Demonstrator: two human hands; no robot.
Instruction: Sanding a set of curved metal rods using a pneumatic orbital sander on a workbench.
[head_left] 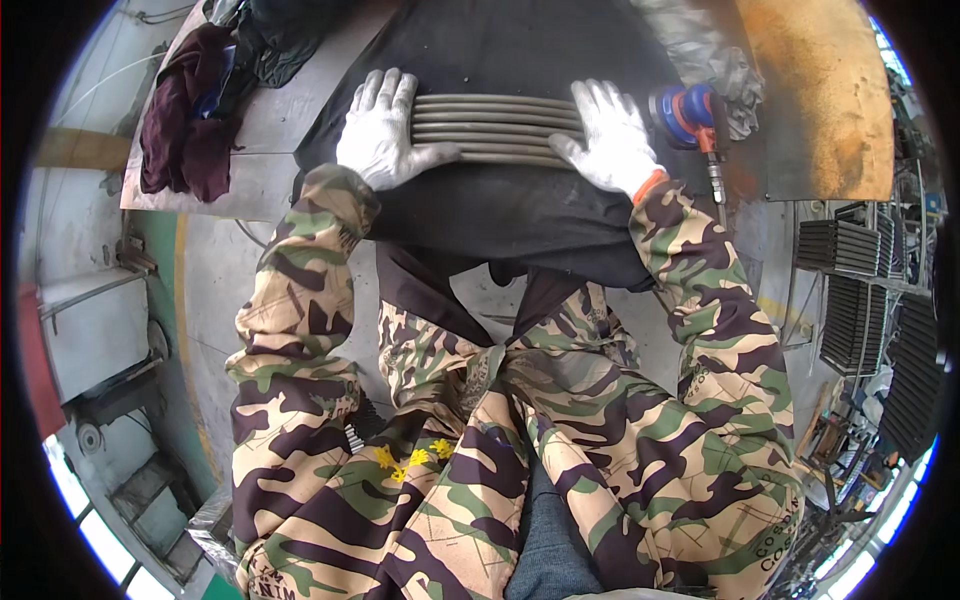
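A row of several slim, dull-metal rods (495,130) lies side by side on a black cloth (520,215) over the table. My left hand (380,130), in a white glove, rests flat at the rods' left end, fingers stretched away from me and thumb along the near rods. At the right end my right hand (612,135), gloved in white with an orange cuff, lies with fingers extended and its thumb on the rods. The rod ends are hidden beneath both gloves. Just right of my right hand sits a blue and orange air sander (690,115).
Dark red cloth (190,120) lies bunched at the table's left. Crumpled clear plastic (715,60) and a rust-brown board (820,90) are at the far right. Racks with stacked dark bars (840,245) stand beyond the right edge, and a white cabinet (95,335) at left.
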